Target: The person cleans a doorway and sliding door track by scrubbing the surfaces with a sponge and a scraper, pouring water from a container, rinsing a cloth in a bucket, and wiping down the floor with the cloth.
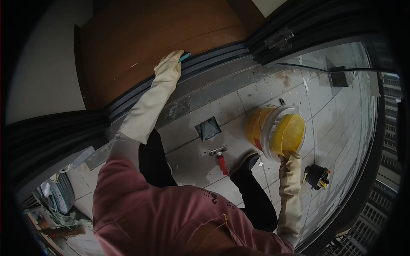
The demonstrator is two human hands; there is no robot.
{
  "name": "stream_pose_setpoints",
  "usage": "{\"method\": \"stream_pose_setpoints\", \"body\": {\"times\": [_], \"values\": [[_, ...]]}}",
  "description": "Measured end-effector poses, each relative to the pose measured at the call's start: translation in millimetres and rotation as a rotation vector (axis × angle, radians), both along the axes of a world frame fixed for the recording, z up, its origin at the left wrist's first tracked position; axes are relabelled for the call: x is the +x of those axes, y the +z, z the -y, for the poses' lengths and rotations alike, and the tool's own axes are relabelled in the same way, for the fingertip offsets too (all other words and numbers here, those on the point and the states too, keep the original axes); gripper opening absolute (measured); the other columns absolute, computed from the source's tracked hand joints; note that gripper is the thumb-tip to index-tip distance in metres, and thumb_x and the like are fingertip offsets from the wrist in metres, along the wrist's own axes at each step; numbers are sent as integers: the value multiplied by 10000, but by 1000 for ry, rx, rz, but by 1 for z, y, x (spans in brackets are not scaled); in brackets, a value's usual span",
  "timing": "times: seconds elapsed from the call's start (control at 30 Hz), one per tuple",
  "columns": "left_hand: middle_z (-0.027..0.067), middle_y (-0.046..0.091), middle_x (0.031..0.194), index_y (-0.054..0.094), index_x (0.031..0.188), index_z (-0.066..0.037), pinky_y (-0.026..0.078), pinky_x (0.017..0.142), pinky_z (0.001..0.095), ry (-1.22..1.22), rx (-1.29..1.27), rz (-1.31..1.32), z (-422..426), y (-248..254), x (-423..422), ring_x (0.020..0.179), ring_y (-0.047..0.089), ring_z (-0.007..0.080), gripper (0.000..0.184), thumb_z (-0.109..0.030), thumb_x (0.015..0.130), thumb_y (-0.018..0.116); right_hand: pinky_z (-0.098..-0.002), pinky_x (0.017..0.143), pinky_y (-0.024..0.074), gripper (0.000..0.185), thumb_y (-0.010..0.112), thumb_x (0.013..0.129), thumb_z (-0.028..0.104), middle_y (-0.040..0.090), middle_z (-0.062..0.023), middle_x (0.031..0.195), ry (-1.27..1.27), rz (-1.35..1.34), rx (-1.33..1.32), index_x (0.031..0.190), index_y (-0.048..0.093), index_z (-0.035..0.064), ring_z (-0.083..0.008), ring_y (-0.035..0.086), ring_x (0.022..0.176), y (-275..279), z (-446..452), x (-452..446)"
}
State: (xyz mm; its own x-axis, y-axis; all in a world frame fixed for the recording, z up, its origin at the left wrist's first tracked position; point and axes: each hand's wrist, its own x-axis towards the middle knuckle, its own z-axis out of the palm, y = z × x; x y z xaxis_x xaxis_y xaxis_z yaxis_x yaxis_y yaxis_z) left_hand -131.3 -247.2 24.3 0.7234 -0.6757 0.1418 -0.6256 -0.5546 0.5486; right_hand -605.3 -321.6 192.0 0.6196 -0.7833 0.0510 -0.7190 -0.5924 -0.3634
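Note:
My left hand [169, 64], in a long cream rubber glove, is closed on a blue scrubber [184, 56] over the dark door track [213, 59]. The other glove covers my right hand [290, 157], whose fingers are closed at the near rim of a yellow scoop [289, 132]. That scoop rests in the mouth of a yellow bucket [255, 123] with a whitish rim. The bucket stands on the tiled floor; its inside is mostly hidden by the scoop.
A red-handled scraper [222, 164] lies on the tiles near a square floor drain [208, 129]. At right, a small black container [317, 176] holds tools. Glass panels [363, 102] run along the right. Bundled items [60, 194] lie at lower left.

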Motion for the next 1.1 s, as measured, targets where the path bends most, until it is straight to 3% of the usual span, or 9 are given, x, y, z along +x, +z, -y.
{"method": "stream_pose_setpoints", "body": {"times": [0.07,0.2,0.27,0.47,0.7,0.73,0.83,0.97,1.1], "values": [[-41,551,1352,555,1299,-272,350,1076,486,-89,131,-69,59,-32,-1,1262,491,219,357,-218,955,474,-236,608,440,31,554,925,23,533,6,832,125,-128,-94,909,533,38,-97,535,726,0,-13,25],[-80,481,1422,537,1302,-294,243,1127,547,-226,61,-538,140,-34,-42,1345,400,193,336,-293,979,443,-343,581,404,179,663,851,38,515,-119,678,136,204,444,753,515,15,-275,503,652,-29,-4,103],[-80,371,1506,443,1392,-301,158,1163,555,-495,384,0,168,-34,-63,1417,297,248,418,-363,978,427,-366,590,400,242,683,821,35,502,-170,668,315,90,412,680,489,-6,-335,490,664,-49,21,134],[-20,187,1595,305,1481,-244,143,1190,489,-716,526,357,224,-56,-97,1469,170,228,478,-311,1008,299,-372,584,354,307,703,802,39,417,-133,647,503,298,428,668,429,5,-274,389,615,-120,94,177],[-7,186,1596,291,1495,-212,102,1198,486,-696,469,283,248,-57,-108,1472,164,231,508,-309,996,291,-374,587,403,215,694,831,67,479,-153,653,521,183,415,735,510,10,-319,409,606,-112,153,178],[-13,218,1587,317,1484,-215,90,1203,462,-613,373,142,253,-66,-111,1471,167,232,504,-350,999,295,-376,584,396,251,702,836,85,471,-150,652,337,315,785,718,493,10,-310,402,603,-98,154,176],[-11,237,1581,280,1503,-227,85,1201,450,-715,446,318,221,-69,-111,1470,170,232,531,-365,995,345,-383,595,383,334,709,848,119,461,-145,671,399,421,405,679,445,3,-287,395,622,-105,145,174],[-3,242,1580,280,1502,-213,78,1199,462,-765,442,270,141,-57,-105,1470,174,236,621,-209,929,520,-388,624,381,346,713,846,131,474,-136,710,600,349,449,685,435,2,-278,433,673,-94,158,167],[71,190,1592,233,1516,-138,64,1199,444,-789,530,219,195,-54,-115,1468,176,261,637,-412,960,383,-386,650,403,352,725,837,164,479,-125,707,681,157,451,690,450,1,-278,484,695,-86,165,171]]}}
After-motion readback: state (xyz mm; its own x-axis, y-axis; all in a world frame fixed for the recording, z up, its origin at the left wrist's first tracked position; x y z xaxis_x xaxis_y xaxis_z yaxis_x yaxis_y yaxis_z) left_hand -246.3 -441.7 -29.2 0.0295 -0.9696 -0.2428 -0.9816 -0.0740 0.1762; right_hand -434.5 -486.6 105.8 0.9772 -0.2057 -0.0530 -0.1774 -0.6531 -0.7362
